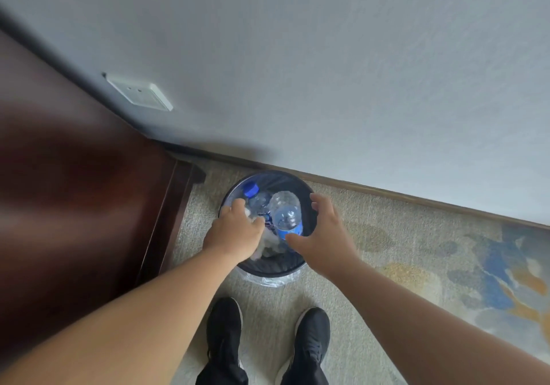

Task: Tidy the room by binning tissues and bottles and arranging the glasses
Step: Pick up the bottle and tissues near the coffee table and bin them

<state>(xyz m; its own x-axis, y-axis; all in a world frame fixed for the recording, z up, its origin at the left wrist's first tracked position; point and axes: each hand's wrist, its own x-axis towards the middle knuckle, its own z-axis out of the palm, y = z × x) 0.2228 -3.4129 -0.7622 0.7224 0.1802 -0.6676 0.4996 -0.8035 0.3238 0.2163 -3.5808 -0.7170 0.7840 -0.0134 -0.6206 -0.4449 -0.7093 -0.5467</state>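
A round bin (275,271) with a dark liner stands on the carpet against the wall. Inside lie two clear plastic bottles: one with a blue cap (256,198) at the left, the other (286,213) bottom-up with a blue label. Crumpled white tissues (272,246) sit beneath them. My left hand (235,233) hovers over the bin's left half, fingers curled down, with white tissue showing between them. My right hand (324,235) is spread over the bin's right side, holding nothing, its thumb close to the bottom-up bottle.
Dark wooden furniture (74,206) stands close on the left of the bin. A white wall socket (140,94) sits above it, and a brown skirting board (387,192) runs behind. My black shoes (312,343) stand on the patterned carpet (446,265) just in front.
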